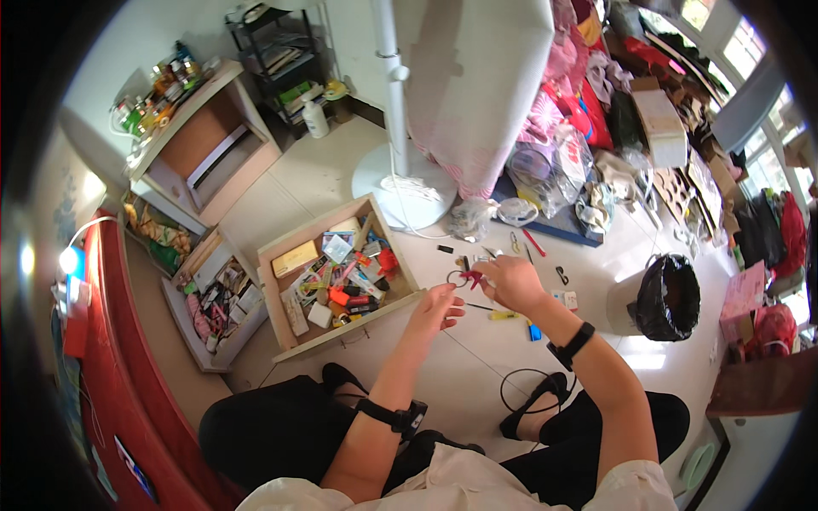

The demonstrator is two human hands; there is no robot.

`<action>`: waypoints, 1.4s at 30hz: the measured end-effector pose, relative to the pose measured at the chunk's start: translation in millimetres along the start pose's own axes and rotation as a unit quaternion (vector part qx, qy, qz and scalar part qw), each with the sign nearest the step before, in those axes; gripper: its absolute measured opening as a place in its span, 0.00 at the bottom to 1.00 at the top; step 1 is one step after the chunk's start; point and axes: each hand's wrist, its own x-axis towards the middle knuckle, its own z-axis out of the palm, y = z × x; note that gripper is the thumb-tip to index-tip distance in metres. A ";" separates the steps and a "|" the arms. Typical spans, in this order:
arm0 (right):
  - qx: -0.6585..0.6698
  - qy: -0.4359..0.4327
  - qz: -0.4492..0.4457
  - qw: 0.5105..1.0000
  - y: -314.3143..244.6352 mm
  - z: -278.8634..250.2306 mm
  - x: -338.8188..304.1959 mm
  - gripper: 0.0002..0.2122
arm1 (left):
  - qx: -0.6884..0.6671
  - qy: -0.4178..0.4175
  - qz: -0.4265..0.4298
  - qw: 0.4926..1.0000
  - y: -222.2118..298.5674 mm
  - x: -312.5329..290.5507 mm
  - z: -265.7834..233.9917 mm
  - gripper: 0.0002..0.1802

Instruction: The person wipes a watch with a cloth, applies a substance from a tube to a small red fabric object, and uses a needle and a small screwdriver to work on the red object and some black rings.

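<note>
My left hand [437, 308] is raised over the floor by the near right corner of a wooden drawer. Its thumb and forefinger pinch a thin dark ring [451, 284], while the other fingers curl loosely. Close by on the right, my right hand [509, 283] is closed on a small dark-red thing [471, 278] right beside the ring. Whether the two are joined, I cannot tell. Inside the drawer [317, 347] lies a jumble of small items, among them a yellow box [296, 259] and an orange-red piece [388, 261].
Small items lie on the floor past my right hand: a red pen [534, 244], a blue piece [534, 332], a black hook-shaped piece [561, 275]. A black-lined bin [669, 298] stands right. Another filled drawer [204, 353] is left. A white stand base [375, 183] rises behind.
</note>
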 end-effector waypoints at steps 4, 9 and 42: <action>-0.061 -0.042 -0.163 0.984 -50.9 -43.8 6.1 0.06 | 0.078 -0.058 0.039 0.995 8.9 -15.3 4.8 0.17; -0.098 -0.115 -0.046 0.987 -82.3 -85.3 -9.6 0.08 | 0.102 -0.136 0.115 0.979 10.8 -30.2 18.9 0.15; -0.001 -0.009 0.185 0.983 -81.3 -115.1 -77.1 0.16 | 0.190 0.005 0.433 0.881 25.2 -76.2 70.5 0.09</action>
